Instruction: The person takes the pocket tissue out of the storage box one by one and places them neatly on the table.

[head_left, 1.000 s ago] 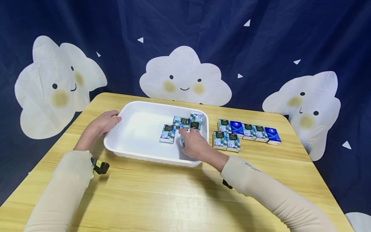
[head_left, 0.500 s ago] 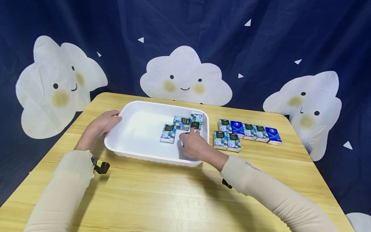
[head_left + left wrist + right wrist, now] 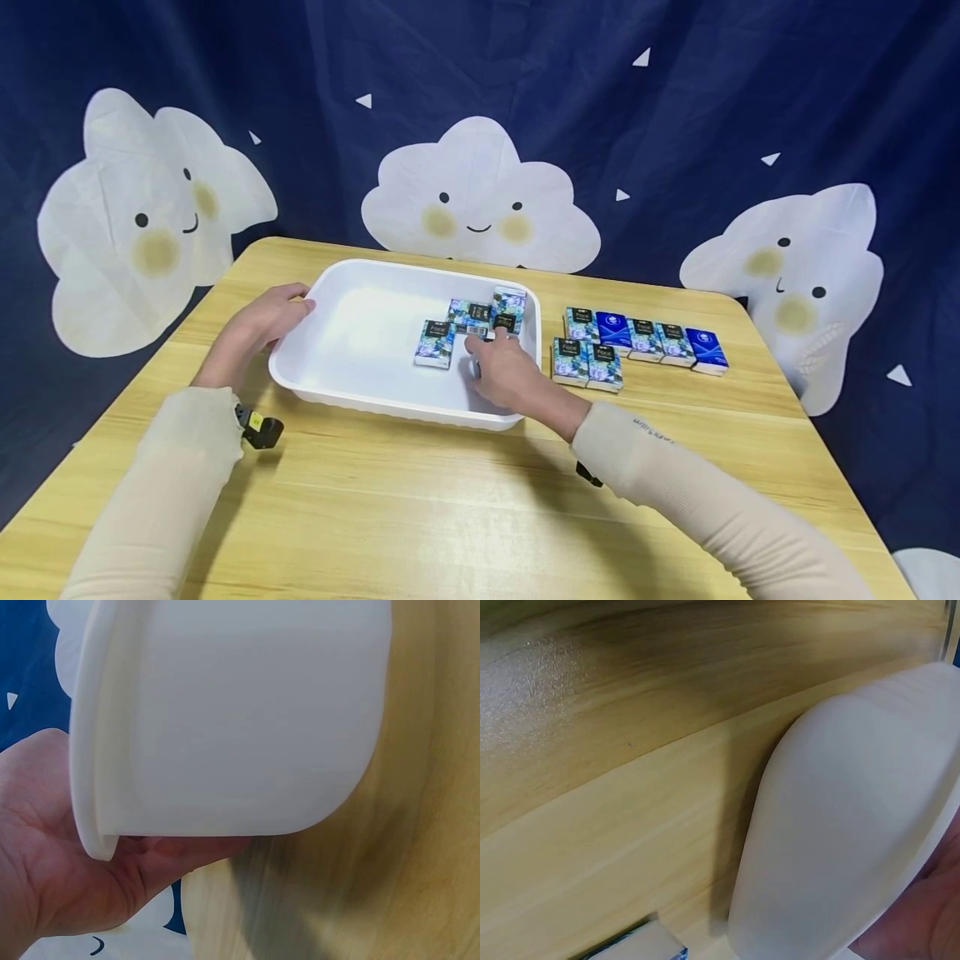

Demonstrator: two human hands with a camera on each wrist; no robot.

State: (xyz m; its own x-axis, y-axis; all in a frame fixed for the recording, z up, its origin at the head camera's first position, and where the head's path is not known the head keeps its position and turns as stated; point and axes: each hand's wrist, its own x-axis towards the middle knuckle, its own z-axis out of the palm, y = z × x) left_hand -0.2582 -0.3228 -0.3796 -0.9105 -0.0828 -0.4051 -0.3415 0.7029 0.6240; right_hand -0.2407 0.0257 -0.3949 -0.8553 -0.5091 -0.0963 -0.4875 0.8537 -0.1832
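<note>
I see the left hand [image 3: 273, 315] gripping the white tray [image 3: 352, 342] at its left end, presumably to steady it. The right hand [image 3: 506, 371] is inside, beside the patterned boxes [image 3: 433, 343]; I can't tell whether it pinches one.

Curtained-off recording spot, backed by a navy curtain [image 3: 487, 58] printed with smiling clouds [image 3: 480, 185], wood-grain bench [image 3: 420, 508] set in front, wrist camera [image 3: 262, 431] worn, kind of room beyond hidden
</note>
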